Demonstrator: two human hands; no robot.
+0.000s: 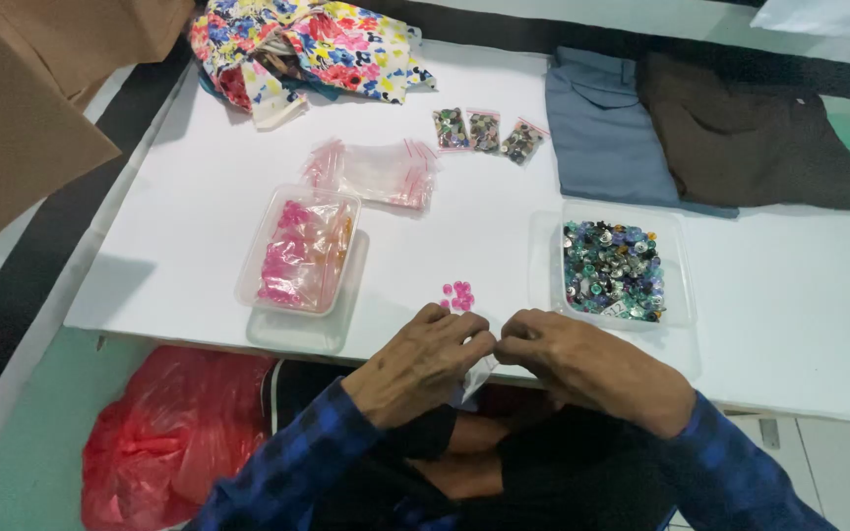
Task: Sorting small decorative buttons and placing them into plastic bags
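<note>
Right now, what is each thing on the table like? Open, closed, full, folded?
left hand: pinching a small clear bag
right hand: pinching the same bag
pink buttons: loose on the table
pink button tub: lid off, holds filled bags
mixed button tub: lid off, nearly full
three small bags: filled, lying in a row
empty bags: piled flat
blue garment: folded
brown garment: folded
flowered cloth: crumpled

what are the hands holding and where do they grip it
Both hands, left and right, pinch a small clear bag at its top edge.
</note>
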